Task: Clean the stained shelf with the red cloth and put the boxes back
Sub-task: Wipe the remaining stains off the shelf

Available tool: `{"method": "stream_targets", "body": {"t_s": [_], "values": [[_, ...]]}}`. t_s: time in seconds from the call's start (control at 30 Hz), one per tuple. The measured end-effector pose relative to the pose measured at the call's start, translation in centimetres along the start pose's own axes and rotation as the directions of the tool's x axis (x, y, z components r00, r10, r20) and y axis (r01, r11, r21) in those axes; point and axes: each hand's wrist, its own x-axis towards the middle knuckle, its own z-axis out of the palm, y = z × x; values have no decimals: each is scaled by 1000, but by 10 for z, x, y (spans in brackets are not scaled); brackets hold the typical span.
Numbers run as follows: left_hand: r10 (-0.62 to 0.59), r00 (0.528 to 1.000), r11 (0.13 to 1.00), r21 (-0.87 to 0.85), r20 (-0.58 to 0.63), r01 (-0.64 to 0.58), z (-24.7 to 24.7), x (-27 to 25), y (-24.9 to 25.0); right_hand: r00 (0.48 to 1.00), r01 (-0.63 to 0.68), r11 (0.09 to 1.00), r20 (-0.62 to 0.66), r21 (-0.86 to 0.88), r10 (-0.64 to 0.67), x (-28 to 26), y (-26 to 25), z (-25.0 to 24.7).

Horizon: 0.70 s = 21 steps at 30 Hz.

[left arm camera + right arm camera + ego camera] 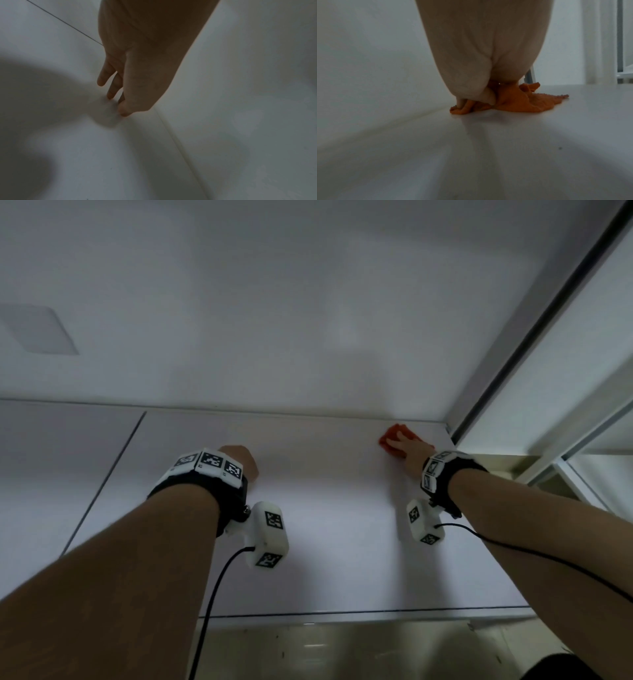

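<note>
Flat white shelf surface (318, 529) fills the lower centre of the head view, meeting a white back wall (274, 302) above.

Right hand (407, 448), right of centre, lies on top of the crumpled red-orange cloth (394, 436) in the far right corner of the shelf, beside a white upright frame post (534, 344). In the right wrist view the fingers (485, 96) curl into the cloth (518, 104) and bunch it against the shelf (471, 155); one corner of the cloth trails out to the right.

Left hand (245, 460), left of centre, holds nothing. In the left wrist view its fingers (109, 75) are straight, slightly spread, pointing down; the fingertips (124, 112) touch the shelf (120, 155) close to the seam with the wall.
</note>
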Motion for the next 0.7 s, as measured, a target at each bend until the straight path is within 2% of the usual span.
{"method": "stream_targets", "body": {"t_s": [0.07,0.1,0.17,0.27,0.4,0.47,0.53,0.57,0.6,0.63,0.67,0.7], "values": [[-12,1000,1000,17,-2,12,24,43,-21,995,68,996,-71,66,-63,-4,-10,2],[-11,1000,1000,0,-9,11,27,42,-24,988,123,988,-102,91,-114,-6,-20,3],[-6,999,1000,7,-35,6,11,-10,-15,967,233,964,-132,129,-216,-11,-47,6],[7,1000,998,65,-20,-5,3,-43,-7,923,383,919,-90,93,-375,-18,-96,17],[-5,999,1000,5,-54,5,1,-49,3,859,510,860,36,19,-511,-30,-138,38],[3,997,1000,7,-74,-3,-2,-52,9,850,524,850,32,55,-526,-34,-135,42],[39,998,998,49,-53,-37,-7,-57,20,863,495,837,-18,233,-505,-31,-124,47],[73,996,995,77,-46,-69,-8,-57,26,889,442,799,-79,407,-452,-29,-115,51],[93,995,992,87,-39,-89,-10,-59,30,927,365,732,-155,576,-340,-33,-106,52],[95,995,991,102,-16,-92,-9,-58,35,959,281,671,-167,686,-230,-29,-93,58],[117,993,986,124,-15,-115,-9,-56,38,965,259,613,-182,746,-187,-22,-74,67],[137,990,981,144,-25,-132,-7,-55,40,964,265,680,-215,684,-159,-24,-55,66]]}}
